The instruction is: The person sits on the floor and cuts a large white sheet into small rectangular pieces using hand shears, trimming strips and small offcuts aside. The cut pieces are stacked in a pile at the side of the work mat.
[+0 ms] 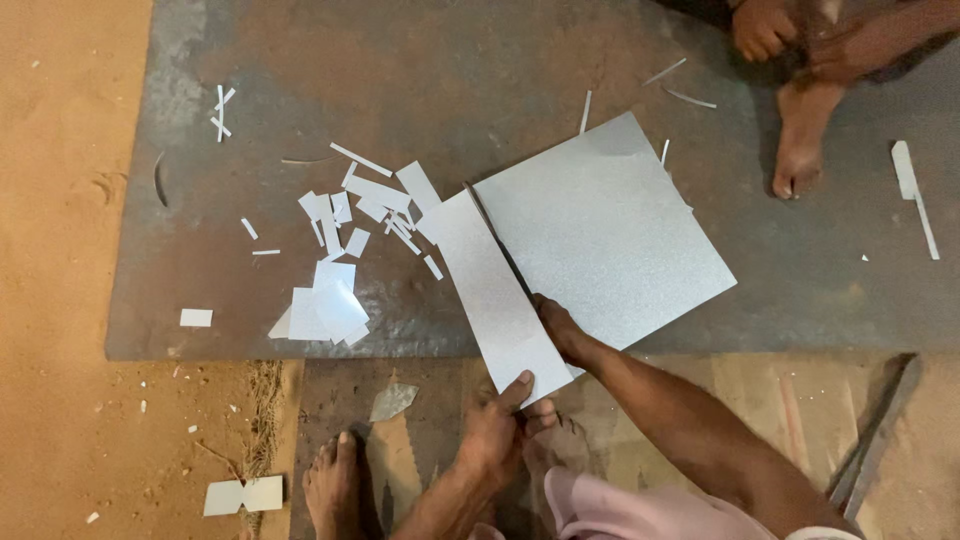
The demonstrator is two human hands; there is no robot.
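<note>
1. The left hand (497, 432) pinches the near corner of the strip (495, 300), thumb on top. The strip is a long flap of the sheet (608, 232), apparently still joined to it at the far end. It is a small grip on a wide flap, so a slip could let the strip spring back.
2. The right hand (562, 335) lies pressed on the sheet just beside the slit; whether its fingers curl under the edge I cannot tell. Bare skin next to a cut metal edge — a slide along it could slice a finger.
3. The sheet lies flat on the dark plate (300, 80), its near corner overhanging. If the right hand lifts, the sheet may pivot and the slit may run crooked.
4. A bare foot (335, 480) rests near the scraps (335, 300), which lie well left of the sheet — sharp offcuts underfoot could cut.
5. Another person's foot (800, 140) sits near the sheet's far corner; a sudden swing of the sheet could catch it.
</note>
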